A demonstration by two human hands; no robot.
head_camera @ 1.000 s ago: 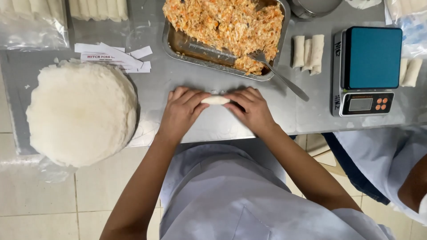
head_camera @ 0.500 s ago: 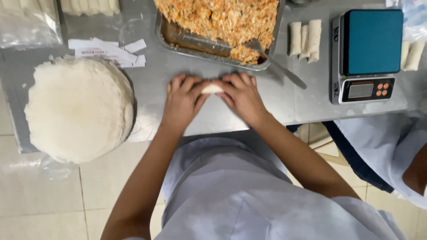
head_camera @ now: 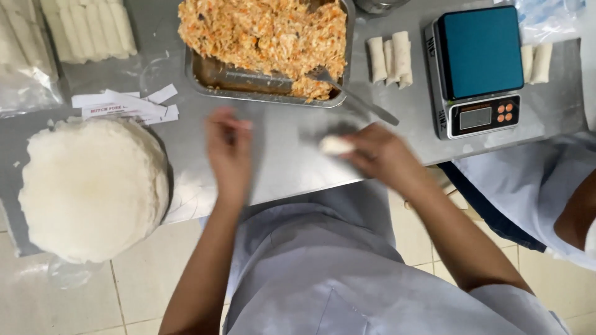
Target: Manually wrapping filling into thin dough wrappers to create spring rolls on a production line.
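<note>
The right hand (head_camera: 382, 155) is pinching a small white roll (head_camera: 336, 145) at its fingertips, just over the steel table (head_camera: 279, 149), while the left hand (head_camera: 228, 152) is hovering with fingers loosely spread and holding nothing, though blur is hiding details. Beyond both hands a tray of shredded filling (head_camera: 267, 37) is standing with a fork (head_camera: 351, 93) leaning out toward the right hand. A stack of round wrappers (head_camera: 93, 186) is lying to the left of the left hand, and a scale (head_camera: 478, 68) with finished rolls (head_camera: 391, 56) beside it is standing right of the right hand.

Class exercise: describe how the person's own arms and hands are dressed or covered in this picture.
Both forearms are bare. The left hand and right hand wear no gloves, rings or watch that can be made out; motion blur hides finer detail. A pale grey-blue garment covers the torso.
</note>
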